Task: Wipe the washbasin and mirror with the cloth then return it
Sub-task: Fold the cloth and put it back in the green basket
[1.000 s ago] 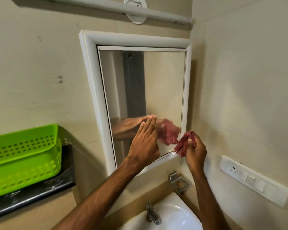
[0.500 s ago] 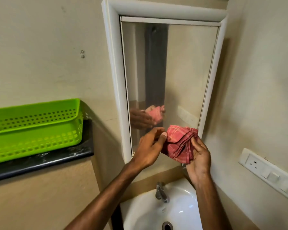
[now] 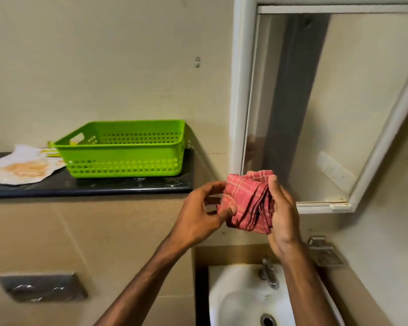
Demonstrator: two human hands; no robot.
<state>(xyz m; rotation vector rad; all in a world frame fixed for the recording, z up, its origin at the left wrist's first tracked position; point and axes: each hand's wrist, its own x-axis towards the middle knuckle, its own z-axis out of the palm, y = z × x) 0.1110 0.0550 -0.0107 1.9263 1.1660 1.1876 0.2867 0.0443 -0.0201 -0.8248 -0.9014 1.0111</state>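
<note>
Beige bathroom walls are seen behind a folded red cloth (image 3: pixel 247 201), pinched at its edge by the left hand (image 3: pixel 198 212) and gripped by the right hand (image 3: pixel 283 215), above the washbasin (image 3: pixel 240 302) and beside the mirror (image 3: pixel 316 102). Left of the hands, a green basket (image 3: pixel 125 158) is set on a dark shelf (image 3: pixel 92 187); its floor is hidden.

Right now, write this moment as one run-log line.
left hand: pinches cloth | right hand: holds cloth | cloth: folded | mirror: behind | washbasin: below | green basket: on ledge
</note>
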